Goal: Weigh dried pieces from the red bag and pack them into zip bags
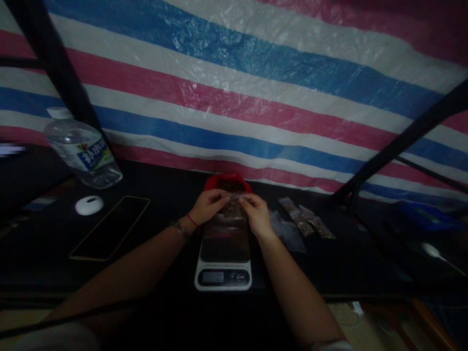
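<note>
A black worktop (343, 263) carried a white rectangular digital scale (225, 246) near its front edge, a red plastic container (210, 184) behind; at the scale's far end, the left hand (206, 208) and right hand (259, 214) finger-pinched a small clear plastic bag (234, 210).

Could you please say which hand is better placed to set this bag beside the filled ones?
Probably the right hand: it and the left hand hold the zip bag, but the right is nearer the filled bags.

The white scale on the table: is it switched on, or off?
On: the scale has a display where digits are visible, though too blurred to read surely.
</note>
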Demonstrator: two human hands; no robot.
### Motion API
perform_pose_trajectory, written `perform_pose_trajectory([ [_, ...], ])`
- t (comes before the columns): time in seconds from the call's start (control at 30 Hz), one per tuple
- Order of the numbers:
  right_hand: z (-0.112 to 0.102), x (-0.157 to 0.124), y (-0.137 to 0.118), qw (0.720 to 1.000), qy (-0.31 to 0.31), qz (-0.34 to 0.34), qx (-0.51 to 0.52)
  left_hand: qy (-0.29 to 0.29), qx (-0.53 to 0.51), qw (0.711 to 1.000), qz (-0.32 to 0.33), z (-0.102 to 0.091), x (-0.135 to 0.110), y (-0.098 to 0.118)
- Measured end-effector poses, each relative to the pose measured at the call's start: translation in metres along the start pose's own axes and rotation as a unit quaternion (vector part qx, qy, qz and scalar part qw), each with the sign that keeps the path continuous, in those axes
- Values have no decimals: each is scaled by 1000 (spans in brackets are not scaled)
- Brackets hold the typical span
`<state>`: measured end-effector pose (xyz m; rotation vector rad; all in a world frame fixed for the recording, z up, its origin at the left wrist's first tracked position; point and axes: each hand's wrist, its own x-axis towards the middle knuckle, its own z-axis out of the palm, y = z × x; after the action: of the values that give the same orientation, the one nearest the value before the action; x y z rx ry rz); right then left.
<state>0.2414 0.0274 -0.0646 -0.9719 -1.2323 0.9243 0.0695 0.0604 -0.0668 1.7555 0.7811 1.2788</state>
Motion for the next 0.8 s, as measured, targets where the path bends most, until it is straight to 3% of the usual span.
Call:
perform_pose_trajectory([
  [0.1, 0, 0, 0, 1000, 3, -3, 3, 52, -1, 999, -12, 1, 0, 1],
  [0.37, 0, 0, 1, 999, 30, -17, -9, 66, -66, 995, -38, 4, 1, 4],
  [0.67, -1, 1, 1, 998, 46, -33, -11, 39, -55, 998, -2, 2, 2, 6],
  [0.8, 0, 0, -1, 998, 50, -37, -15, 29, -56, 998, -20, 3, 1, 8],
])
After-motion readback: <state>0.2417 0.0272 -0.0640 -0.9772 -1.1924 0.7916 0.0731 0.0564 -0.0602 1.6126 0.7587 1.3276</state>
